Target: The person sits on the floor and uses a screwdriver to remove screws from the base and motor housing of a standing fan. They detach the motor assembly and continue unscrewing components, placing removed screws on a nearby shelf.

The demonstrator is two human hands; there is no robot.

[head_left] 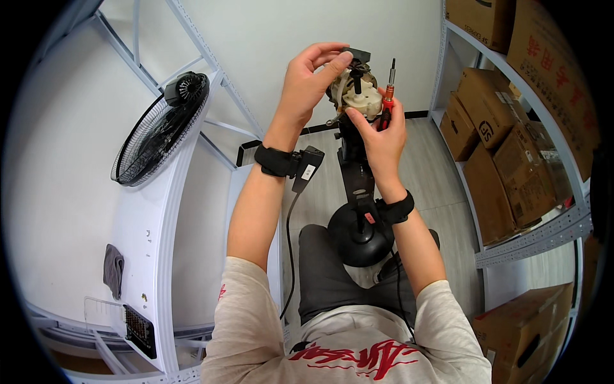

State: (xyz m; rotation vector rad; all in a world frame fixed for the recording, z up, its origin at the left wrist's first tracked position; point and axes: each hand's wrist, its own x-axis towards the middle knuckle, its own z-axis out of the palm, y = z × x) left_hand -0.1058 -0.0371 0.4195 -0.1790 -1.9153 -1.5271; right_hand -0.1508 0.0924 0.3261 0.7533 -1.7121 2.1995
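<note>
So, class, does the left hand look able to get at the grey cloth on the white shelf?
Probably yes: the grey cloth lies uncovered on the white shelf, on the person's left, but the left hand would first have to leave the exposed mechanism.

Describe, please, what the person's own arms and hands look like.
The left hand and right hand are ungloved. Each wrist wears a black strap with a dark, box-shaped device; the left device bears a white label, the right device a reddish one. A dark cable trails from each. Short, light grey, flecked sleeves cover the upper arms, the left with a small red marking.
</note>
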